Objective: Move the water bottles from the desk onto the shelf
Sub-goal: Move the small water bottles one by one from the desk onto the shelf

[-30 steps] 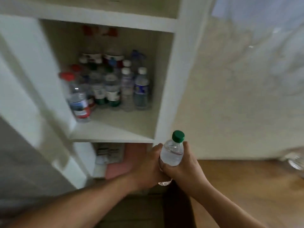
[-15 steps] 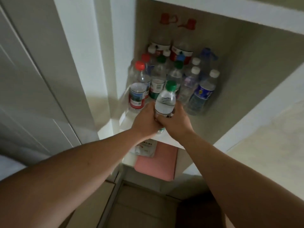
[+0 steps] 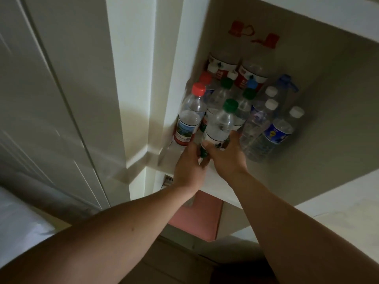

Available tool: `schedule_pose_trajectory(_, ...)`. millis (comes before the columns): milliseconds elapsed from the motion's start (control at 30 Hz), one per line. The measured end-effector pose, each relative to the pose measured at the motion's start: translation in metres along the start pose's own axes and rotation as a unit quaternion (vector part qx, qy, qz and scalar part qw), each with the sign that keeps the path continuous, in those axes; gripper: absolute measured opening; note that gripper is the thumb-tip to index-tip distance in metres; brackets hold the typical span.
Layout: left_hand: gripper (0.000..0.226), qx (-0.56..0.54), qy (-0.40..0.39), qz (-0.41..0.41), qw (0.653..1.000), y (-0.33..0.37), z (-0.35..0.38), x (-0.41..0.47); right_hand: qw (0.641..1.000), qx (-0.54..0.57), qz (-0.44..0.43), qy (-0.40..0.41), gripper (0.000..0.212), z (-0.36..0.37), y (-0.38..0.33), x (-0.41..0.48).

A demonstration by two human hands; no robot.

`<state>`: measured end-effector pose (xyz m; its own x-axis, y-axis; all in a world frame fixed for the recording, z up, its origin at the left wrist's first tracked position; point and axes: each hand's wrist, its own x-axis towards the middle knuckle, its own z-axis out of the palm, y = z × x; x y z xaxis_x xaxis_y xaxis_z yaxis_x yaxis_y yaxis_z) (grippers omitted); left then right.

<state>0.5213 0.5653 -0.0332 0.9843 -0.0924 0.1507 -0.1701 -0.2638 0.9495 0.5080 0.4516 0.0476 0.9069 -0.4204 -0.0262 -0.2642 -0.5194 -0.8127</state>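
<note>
A clear water bottle with a green cap is held by its lower part in both hands at the front of the shelf compartment. My left hand wraps its base from the left. My right hand grips it from the right. The white shelf board carries several other bottles behind it: a red-capped bottle at the left, a white-capped bottle with a blue label at the right, and two big red-capped bottles at the back. The desk is out of view.
A white cabinet post and a white panelled door stand left of the compartment. A pink item sits in the compartment below the shelf board. The shelf's right side wall closes the compartment.
Both hands have carried the green-capped bottle up from low beside the shelf into the compartment, close to the stored bottles. The view has swung left and nearer.
</note>
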Motion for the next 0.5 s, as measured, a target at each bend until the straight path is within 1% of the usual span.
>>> schedule_pose_trajectory(100, 0.013, 0.026, -0.005, 0.003, 1.0, -0.006, 0.001, 0.011, 1.0, 0.007, 0.002, 0.004, 0.063, 0.007, -0.005, 0.012)
schedule_pose_trajectory(200, 0.007, 0.04, 0.03, -0.001, 0.999, -0.014, 0.008, 0.016, 1.0, 0.009, -0.006, 0.01, 0.067, 0.014, -0.011, 0.02)
schedule_pose_trajectory(300, 0.006, 0.048, 0.042, 0.003, 0.998, -0.018, 0.011, 0.019, 1.0, 0.014, -0.014, 0.012, 0.071, 0.018, -0.015, 0.024)
schedule_pose_trajectory(500, 0.006, 0.047, 0.037, 0.003, 0.998, -0.024, 0.013, 0.023, 0.999, 0.031, -0.005, 0.012, 0.064, 0.025, -0.017, 0.025)
